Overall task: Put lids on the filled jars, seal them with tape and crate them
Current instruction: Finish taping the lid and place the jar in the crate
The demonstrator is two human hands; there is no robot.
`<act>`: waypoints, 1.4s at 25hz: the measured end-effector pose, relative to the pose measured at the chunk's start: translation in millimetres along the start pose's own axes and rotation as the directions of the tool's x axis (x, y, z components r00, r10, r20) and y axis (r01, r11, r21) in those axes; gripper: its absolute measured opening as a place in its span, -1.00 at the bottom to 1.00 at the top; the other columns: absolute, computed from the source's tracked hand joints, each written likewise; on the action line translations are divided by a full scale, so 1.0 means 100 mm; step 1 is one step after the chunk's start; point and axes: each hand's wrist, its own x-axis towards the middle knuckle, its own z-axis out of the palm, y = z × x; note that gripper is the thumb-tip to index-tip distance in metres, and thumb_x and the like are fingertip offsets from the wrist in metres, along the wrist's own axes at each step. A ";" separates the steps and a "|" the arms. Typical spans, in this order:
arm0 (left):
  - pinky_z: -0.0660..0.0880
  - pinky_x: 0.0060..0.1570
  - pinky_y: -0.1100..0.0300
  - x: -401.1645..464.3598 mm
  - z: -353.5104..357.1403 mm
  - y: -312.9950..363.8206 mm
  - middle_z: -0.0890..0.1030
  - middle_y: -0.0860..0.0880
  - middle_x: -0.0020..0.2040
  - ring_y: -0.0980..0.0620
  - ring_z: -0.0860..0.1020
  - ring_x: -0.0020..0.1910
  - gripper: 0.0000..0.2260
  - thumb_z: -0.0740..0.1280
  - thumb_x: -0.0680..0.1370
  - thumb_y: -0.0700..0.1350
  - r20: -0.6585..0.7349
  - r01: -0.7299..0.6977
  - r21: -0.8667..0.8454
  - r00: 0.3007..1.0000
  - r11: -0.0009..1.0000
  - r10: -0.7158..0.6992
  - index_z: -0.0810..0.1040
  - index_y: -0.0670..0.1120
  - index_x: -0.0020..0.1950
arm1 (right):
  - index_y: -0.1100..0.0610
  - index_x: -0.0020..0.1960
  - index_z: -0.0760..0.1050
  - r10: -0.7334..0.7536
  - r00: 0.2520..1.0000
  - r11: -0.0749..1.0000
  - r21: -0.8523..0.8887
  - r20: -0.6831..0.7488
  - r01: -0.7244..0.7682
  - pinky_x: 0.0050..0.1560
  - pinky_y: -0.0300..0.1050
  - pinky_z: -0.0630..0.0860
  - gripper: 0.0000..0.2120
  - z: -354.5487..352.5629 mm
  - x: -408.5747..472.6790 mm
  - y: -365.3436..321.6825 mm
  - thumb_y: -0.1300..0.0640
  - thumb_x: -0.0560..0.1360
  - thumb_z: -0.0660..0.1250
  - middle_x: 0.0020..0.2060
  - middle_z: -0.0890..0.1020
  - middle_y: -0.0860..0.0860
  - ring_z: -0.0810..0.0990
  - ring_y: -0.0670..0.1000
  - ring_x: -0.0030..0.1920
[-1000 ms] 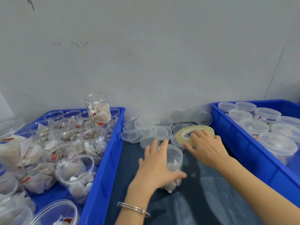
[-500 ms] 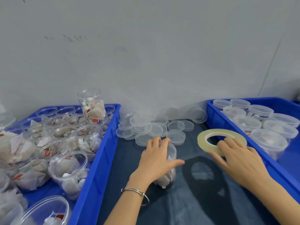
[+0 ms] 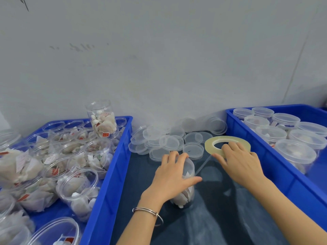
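The dark desk [image 3: 221,218] carries everything, and the jar [image 3: 185,184] standing at its middle is the landmark. Left of the jar, a blue crate [image 3: 109,174] holds open filled jars; right of it, a second blue crate [image 3: 276,167] holds lidded ones. Behind the jar lie loose clear lids [image 3: 168,142]. The left hand [image 3: 171,175] curls over the jar's lidded top, steadying it. Just right of the jar, the right hand [image 3: 240,165] grips the tape roll [image 3: 212,144], a strip stretched to the jar. Sealing looks underway; next the tape likely needs winding round the lid seam.
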 end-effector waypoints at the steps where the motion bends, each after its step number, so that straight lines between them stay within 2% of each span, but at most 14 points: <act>1: 0.39 0.18 0.10 0.00 -0.01 0.00 0.21 0.11 0.35 0.06 0.15 0.33 -0.35 0.26 0.42 0.35 0.000 -0.004 -0.011 1.000 1.000 0.004 0.19 0.10 0.41 | 0.01 0.05 0.40 -0.005 1.000 1.000 0.005 0.016 0.005 -0.13 -0.12 0.38 -0.56 0.02 0.03 -0.03 -0.28 0.57 -0.07 0.04 0.44 -0.13 0.40 -0.06 0.15; 5: 0.39 0.25 0.07 -0.06 -0.08 0.03 0.24 0.16 0.31 0.09 0.18 0.32 -0.44 0.31 0.46 0.25 0.037 -0.052 -0.071 0.998 0.996 0.054 0.25 0.10 0.39 | 0.04 0.12 0.41 -0.049 0.996 0.998 0.053 0.074 0.045 -0.04 -0.05 0.39 -0.55 0.05 0.11 -0.21 -0.27 0.58 -0.05 0.13 0.45 -0.11 0.39 -0.05 0.19; 8: 0.32 0.33 -0.06 -0.07 -0.25 0.02 0.25 0.18 0.34 0.13 0.17 0.38 -0.48 0.36 0.49 0.10 0.177 -0.069 -0.145 0.980 0.987 0.094 0.28 0.10 0.40 | 0.04 0.17 0.40 -0.114 0.986 0.991 0.088 0.120 0.104 0.07 -0.01 0.40 -0.55 0.01 0.14 -0.37 -0.27 0.59 -0.03 0.18 0.43 -0.10 0.37 -0.04 0.24; 12: 0.08 0.41 -0.32 -0.05 -0.39 0.03 0.17 0.20 0.45 0.02 -0.15 0.54 -0.46 0.32 0.51 -0.23 0.389 0.000 -0.086 0.921 0.996 0.034 0.23 0.15 0.38 | 0.04 -0.02 0.33 -0.207 0.958 0.975 0.129 0.198 0.183 0.17 0.08 0.36 -0.64 -0.01 0.09 -0.43 -0.23 0.60 -0.02 0.05 0.41 -0.07 0.37 -0.04 0.12; 13: 0.02 0.41 -0.34 -0.05 -0.39 0.04 0.18 0.15 0.45 -0.02 -0.14 0.54 -0.42 0.29 0.49 -0.31 0.412 0.024 -0.074 0.911 0.997 0.009 0.19 0.15 0.36 | 0.05 -0.07 0.29 -0.226 0.946 0.969 0.151 0.230 0.195 0.23 0.16 0.31 -0.68 -0.02 0.06 -0.42 -0.18 0.60 -0.03 -0.02 0.38 -0.07 0.35 -0.05 0.05; 14: -0.01 0.41 -0.35 -0.06 -0.37 0.07 0.21 0.09 0.41 -0.05 0.00 0.52 -0.39 0.27 0.46 -0.34 0.415 0.041 -0.076 0.910 0.996 -0.006 0.14 0.15 0.34 | 0.06 -0.10 0.27 -0.248 0.932 0.964 0.168 0.266 0.208 0.28 0.24 0.25 -0.71 -0.03 0.05 -0.40 -0.12 0.61 -0.04 -0.06 0.36 -0.06 0.34 -0.04 0.01; 16: 0.04 0.39 -0.28 -0.07 -0.32 0.13 0.26 0.11 0.30 0.02 0.28 0.31 -0.41 0.34 0.45 -0.20 0.345 0.051 -0.102 0.939 0.994 -0.013 0.08 0.14 0.30 | 0.09 -0.09 0.30 -0.305 0.897 0.951 0.157 0.320 0.267 0.37 0.34 0.08 -0.72 -0.01 0.03 -0.38 -0.05 0.62 -0.05 -0.06 0.38 -0.04 0.39 -0.02 0.02; 18: 0.12 0.31 -0.19 -0.08 -0.21 0.18 0.31 0.21 0.25 0.11 0.27 0.29 -0.42 0.37 0.48 0.08 0.170 0.028 -0.100 0.985 0.995 -0.010 0.06 0.13 0.33 | 0.11 -0.01 0.37 -0.371 0.868 0.928 0.173 0.331 0.331 0.42 0.31 -0.04 -0.67 0.01 0.02 -0.36 -0.08 0.62 -0.05 -0.03 0.46 -0.04 0.47 -0.01 0.06; 21: 0.25 0.32 -0.09 -0.08 -0.13 0.12 0.26 0.15 0.34 0.09 0.25 0.37 -0.30 0.40 0.46 0.09 -0.031 0.023 -0.202 0.999 0.979 -0.030 0.00 0.09 0.42 | 0.04 0.09 0.44 -0.403 0.852 0.912 0.225 0.333 0.343 0.41 0.16 0.04 -0.63 -0.06 0.05 -0.29 -0.20 0.60 0.02 -0.03 0.56 -0.07 0.51 -0.04 0.07; 23: 0.29 0.36 0.01 -0.07 -0.16 0.03 0.12 0.07 0.42 0.02 0.20 0.41 -0.14 0.47 0.39 0.13 0.022 0.138 -0.273 0.990 0.952 -0.137 -0.01 0.02 0.48 | -0.01 0.09 0.46 -0.429 0.853 0.903 0.138 0.296 0.407 0.35 0.11 0.16 -0.63 -0.11 0.08 -0.19 -0.25 0.56 0.08 -0.11 0.51 -0.13 0.44 -0.08 -0.01; 24: 0.31 0.34 0.06 -0.06 -0.18 0.00 0.15 0.03 0.39 -0.01 0.21 0.40 -0.15 0.48 0.36 0.17 0.075 0.195 -0.226 0.980 0.954 -0.183 0.06 -0.02 0.47 | -0.05 0.09 0.45 -0.439 0.859 0.897 0.089 0.263 0.432 0.34 0.11 0.17 -0.64 -0.13 0.10 -0.13 -0.28 0.54 0.08 -0.14 0.45 -0.16 0.39 -0.12 -0.03; 27: 0.38 0.19 0.06 0.00 -0.26 -0.01 0.24 -0.02 0.22 -0.04 0.29 0.31 -0.25 0.44 0.32 0.29 0.153 0.259 -0.077 0.957 0.963 -0.245 0.26 -0.01 0.36 | -0.11 -0.10 0.39 -0.426 0.890 0.903 0.017 0.166 0.429 0.41 0.19 0.02 -0.61 -0.23 0.13 0.04 -0.38 0.47 0.01 -0.24 0.38 -0.22 0.28 -0.24 0.00; 30: 0.42 0.19 0.02 0.06 -0.35 -0.01 0.23 -0.02 0.27 -0.04 0.31 0.29 -0.23 0.45 0.30 0.32 0.201 0.243 -0.040 0.952 0.969 -0.230 0.29 0.03 0.38 | -0.03 -0.24 0.37 -0.411 0.898 0.909 0.001 0.155 0.416 0.44 0.20 -0.13 -0.50 -0.27 0.09 0.17 -0.40 0.42 -0.10 -0.30 0.44 -0.18 0.27 -0.26 -0.04; 35: 0.33 0.31 -0.03 0.04 -0.50 -0.08 0.25 0.07 0.33 0.02 0.18 0.36 -0.19 0.46 0.32 0.27 0.288 0.103 0.017 0.952 0.995 -0.104 0.20 0.10 0.47 | 0.00 -0.15 0.37 -0.438 0.878 0.896 0.012 0.191 0.444 0.47 0.24 -0.12 -0.51 -0.19 0.08 0.18 -0.31 0.36 -0.16 -0.22 0.46 -0.18 0.27 -0.25 0.01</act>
